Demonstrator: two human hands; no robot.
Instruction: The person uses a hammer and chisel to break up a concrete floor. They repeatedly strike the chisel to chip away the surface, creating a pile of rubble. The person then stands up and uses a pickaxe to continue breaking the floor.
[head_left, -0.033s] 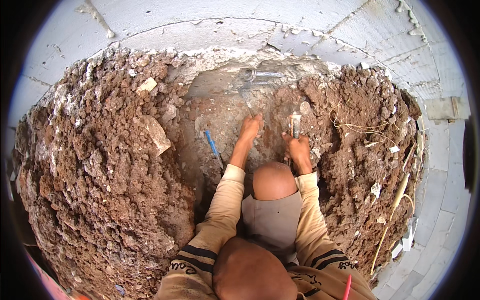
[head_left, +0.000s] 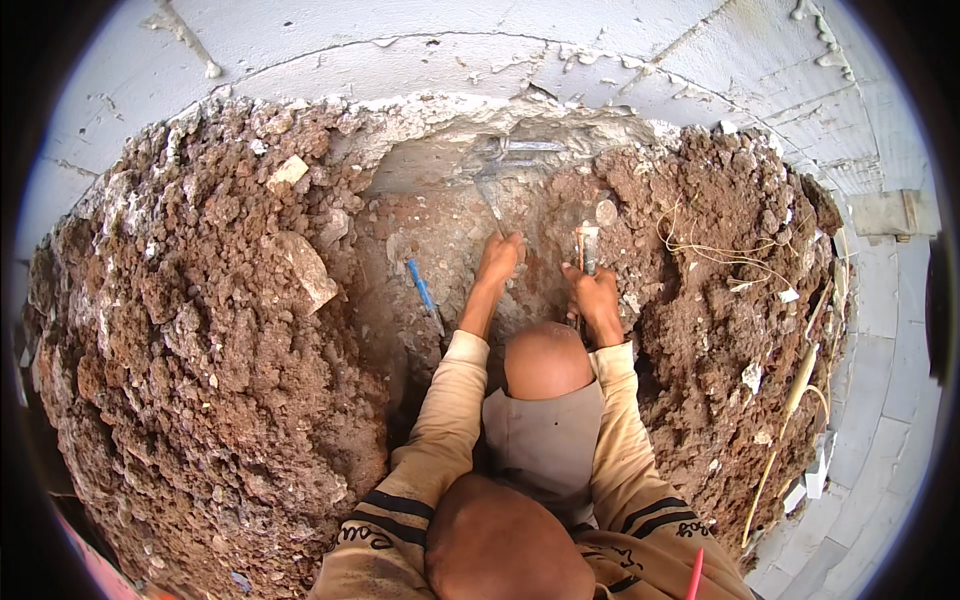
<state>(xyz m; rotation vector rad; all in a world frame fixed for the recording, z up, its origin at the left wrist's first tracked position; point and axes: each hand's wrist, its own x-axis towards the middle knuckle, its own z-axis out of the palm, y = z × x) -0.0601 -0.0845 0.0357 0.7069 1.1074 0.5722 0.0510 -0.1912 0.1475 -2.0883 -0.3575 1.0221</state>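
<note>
My left hand [head_left: 498,257] is closed around a thin grey metal chisel [head_left: 493,203]. Its far end points up toward the broken base of the wall, and I cannot tell whether the tip touches. To the right, my right hand [head_left: 597,297] grips what looks like a hammer [head_left: 588,241], its pale, worn head raised above the fingers. Left of my left forearm lies a blue tool with a metal shaft [head_left: 421,284], resting on the dug-out ground [head_left: 400,235]. Both sleeves are tan with dark bands.
Heaped reddish-brown rubble [head_left: 210,330] rises on the left, and another mound [head_left: 700,330] on the right carries a loose thin wire [head_left: 730,255]. Beyond stands a pale wall [head_left: 400,70] with a broken lower edge and a metal bar [head_left: 530,146]. A cream cable-like strip [head_left: 800,385] lies far right.
</note>
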